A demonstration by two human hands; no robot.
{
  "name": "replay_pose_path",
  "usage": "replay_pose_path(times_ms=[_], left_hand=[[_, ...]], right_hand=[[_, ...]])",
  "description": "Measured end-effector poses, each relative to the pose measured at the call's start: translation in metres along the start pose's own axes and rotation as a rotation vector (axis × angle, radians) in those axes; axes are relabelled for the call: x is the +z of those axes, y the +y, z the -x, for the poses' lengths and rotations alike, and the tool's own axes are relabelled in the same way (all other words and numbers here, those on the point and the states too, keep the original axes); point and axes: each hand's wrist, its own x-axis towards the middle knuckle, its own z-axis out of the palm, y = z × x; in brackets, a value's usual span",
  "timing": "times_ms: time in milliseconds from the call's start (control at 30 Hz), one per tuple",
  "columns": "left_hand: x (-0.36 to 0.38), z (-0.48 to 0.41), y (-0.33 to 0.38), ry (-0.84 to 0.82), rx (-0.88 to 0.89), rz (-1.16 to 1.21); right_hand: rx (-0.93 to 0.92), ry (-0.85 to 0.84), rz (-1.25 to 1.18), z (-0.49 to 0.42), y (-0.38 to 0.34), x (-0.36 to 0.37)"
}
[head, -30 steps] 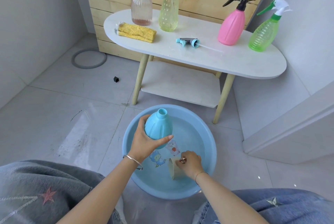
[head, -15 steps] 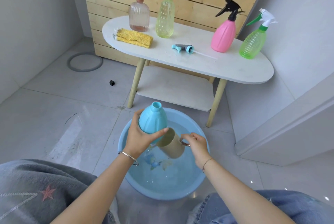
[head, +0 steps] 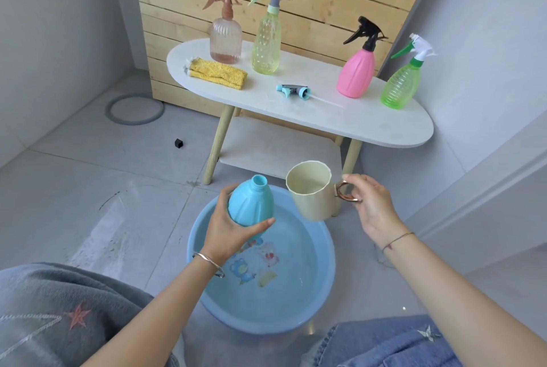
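The left hand (head: 228, 230) is curled round the lower body of a light blue, ribbed plastic bottle (head: 251, 207) with no cap, thumb on its near side, holding it nearly upright, its neck leaning slightly away, above the far edge of a round light blue plastic basin (head: 331, 254); the basin stands on the grey tiled floor between the person's knees and holds clear water over cartoon pictures on its bottom. The right hand (head: 373, 207) pinches the copper-coloured ring handle of a cream, faceted plastic mug (head: 313, 192), fingers curled about the ring; the mug hangs in the air just to the right of the bottle's neck, mouth up and tipped a little toward the camera, not touching the bottle. Beyond stands a white oval desk (head: 370, 127) on wooden legs; on it lie a folded yellow cloth (head: 217, 74) and a loose blue and grey trigger spray head (head: 294, 91) with its tube; four spray bottles stand there: a ribbed clear pink one (head: 225, 41), a clear yellow-green one (head: 265, 44), an opaque pink one (head: 356, 70) and a clear green one (head: 401, 85).
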Motion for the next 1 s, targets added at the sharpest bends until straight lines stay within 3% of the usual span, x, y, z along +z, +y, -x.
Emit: replay_pose_path(times_ms=[267,1000], left_hand=[[0.009,0.006,-0.010,-0.052,0.005,-0.055],[0.014,0.010,-0.022,-0.098,0.002,-0.134]], right_hand=[[-0.108,-0.023,-0.010,0.009,-0.025,-0.003],[-0.567,-0.071,0.474,0.034,-0.037,0.029]])
